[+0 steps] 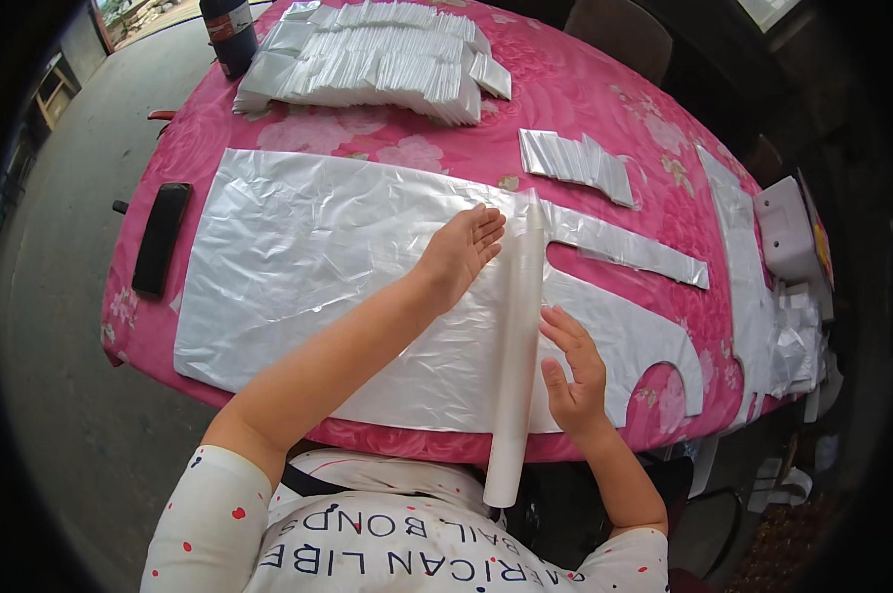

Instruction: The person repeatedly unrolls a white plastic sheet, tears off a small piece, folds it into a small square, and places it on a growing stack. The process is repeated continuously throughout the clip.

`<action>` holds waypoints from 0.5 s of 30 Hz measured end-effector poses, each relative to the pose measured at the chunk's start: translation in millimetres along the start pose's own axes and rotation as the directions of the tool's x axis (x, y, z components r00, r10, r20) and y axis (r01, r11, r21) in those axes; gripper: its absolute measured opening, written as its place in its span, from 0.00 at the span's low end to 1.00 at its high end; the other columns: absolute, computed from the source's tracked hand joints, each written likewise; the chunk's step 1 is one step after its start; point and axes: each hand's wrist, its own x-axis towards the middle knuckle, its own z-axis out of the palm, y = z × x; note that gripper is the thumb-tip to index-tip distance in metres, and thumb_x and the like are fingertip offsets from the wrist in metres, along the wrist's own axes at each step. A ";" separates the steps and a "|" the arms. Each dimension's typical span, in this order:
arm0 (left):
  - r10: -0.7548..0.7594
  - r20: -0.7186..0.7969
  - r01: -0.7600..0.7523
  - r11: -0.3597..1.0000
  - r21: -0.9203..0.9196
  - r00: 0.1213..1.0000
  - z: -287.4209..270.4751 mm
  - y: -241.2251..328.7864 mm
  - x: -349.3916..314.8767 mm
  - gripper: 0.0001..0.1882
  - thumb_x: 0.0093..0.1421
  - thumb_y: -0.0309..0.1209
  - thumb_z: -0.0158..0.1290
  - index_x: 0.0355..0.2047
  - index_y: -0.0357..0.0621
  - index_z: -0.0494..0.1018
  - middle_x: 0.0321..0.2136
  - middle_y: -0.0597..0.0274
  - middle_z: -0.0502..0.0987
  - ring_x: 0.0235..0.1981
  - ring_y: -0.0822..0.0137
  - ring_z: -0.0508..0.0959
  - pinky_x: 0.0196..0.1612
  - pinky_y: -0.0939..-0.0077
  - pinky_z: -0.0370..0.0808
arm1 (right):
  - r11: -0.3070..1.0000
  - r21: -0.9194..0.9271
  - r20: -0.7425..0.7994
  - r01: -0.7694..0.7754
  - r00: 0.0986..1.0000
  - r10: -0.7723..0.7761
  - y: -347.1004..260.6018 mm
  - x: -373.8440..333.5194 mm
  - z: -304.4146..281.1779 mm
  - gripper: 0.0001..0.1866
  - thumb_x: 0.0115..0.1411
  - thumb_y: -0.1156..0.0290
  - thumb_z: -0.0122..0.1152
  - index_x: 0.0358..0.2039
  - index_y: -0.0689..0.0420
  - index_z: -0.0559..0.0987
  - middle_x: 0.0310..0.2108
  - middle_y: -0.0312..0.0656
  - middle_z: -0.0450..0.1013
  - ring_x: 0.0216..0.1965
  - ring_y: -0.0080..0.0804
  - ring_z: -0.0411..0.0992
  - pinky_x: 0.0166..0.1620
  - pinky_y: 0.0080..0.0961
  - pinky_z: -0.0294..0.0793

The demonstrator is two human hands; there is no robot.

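A large, thin white plastic sheet [308, 247] lies spread over the table, creased in places, with curved cut-outs and straps at its right end. Across it stands a long, pale, smooth tube [515, 346], its near end jutting past the table's front edge. My left hand [466, 247] hovers over the sheet just left of the tube's upper part, fingers stretched out and holding nothing. On the other side, my right hand [577, 381] is open with its fingertips close to the tube; whether they touch it I cannot tell.
A big pile of folded white plastic packets [377, 64] sits at the back, with a smaller row [577, 166] right of it. A dark bottle [229, 38] and black phone [162, 240] are on the left. More plastic sheets [748, 287] and a white box [790, 232] line the right edge.
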 end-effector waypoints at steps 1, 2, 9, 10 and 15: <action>-0.080 -0.004 0.079 0.995 -0.066 0.997 1.6 1.6 9.1 0.30 0.65 0.42 0.33 0.57 0.25 0.51 0.57 0.46 0.58 0.60 0.58 0.58 0.63 0.65 0.54 | 0.999 -0.047 0.021 0.006 1.000 -0.005 9.0 -10.1 -5.0 0.19 0.57 0.65 0.54 0.48 0.61 0.72 0.52 0.48 0.67 0.57 0.47 0.61 0.57 0.36 0.60; -0.155 -0.006 0.153 0.979 -0.134 0.988 -1.0 1.2 17.7 0.31 0.65 0.43 0.32 0.57 0.25 0.51 0.57 0.45 0.58 0.60 0.58 0.58 0.63 0.65 0.54 | 0.996 -0.092 0.046 0.017 0.999 -0.013 14.4 -15.1 -7.9 0.20 0.57 0.65 0.54 0.48 0.61 0.72 0.53 0.48 0.66 0.57 0.47 0.61 0.57 0.36 0.60; -0.177 -0.140 0.190 0.979 0.080 0.974 -11.4 11.8 17.4 0.29 0.65 0.45 0.32 0.52 0.28 0.57 0.51 0.45 0.65 0.52 0.59 0.69 0.54 0.67 0.67 | 0.933 -0.254 0.372 0.253 0.916 -0.147 29.5 -19.9 -8.3 0.28 0.61 0.50 0.42 0.56 0.55 0.67 0.61 0.43 0.57 0.63 0.44 0.53 0.62 0.37 0.50; -0.119 -0.132 0.139 0.978 0.153 0.984 -15.4 14.5 9.2 0.28 0.66 0.45 0.32 0.51 0.29 0.59 0.50 0.46 0.67 0.51 0.59 0.70 0.54 0.68 0.67 | 0.927 -0.253 0.391 0.276 0.906 -0.163 29.3 -16.6 -3.2 0.29 0.62 0.48 0.40 0.56 0.54 0.66 0.61 0.42 0.56 0.63 0.43 0.51 0.63 0.37 0.47; -0.004 -0.111 0.046 0.923 0.383 0.994 -61.6 54.0 -50.7 0.27 0.66 0.46 0.32 0.49 0.32 0.63 0.46 0.49 0.71 0.48 0.62 0.72 0.51 0.70 0.69 | 0.930 -0.016 0.461 0.366 0.828 -0.318 -15.1 29.8 57.0 0.30 0.62 0.46 0.36 0.55 0.55 0.67 0.61 0.42 0.57 0.65 0.41 0.46 0.64 0.41 0.40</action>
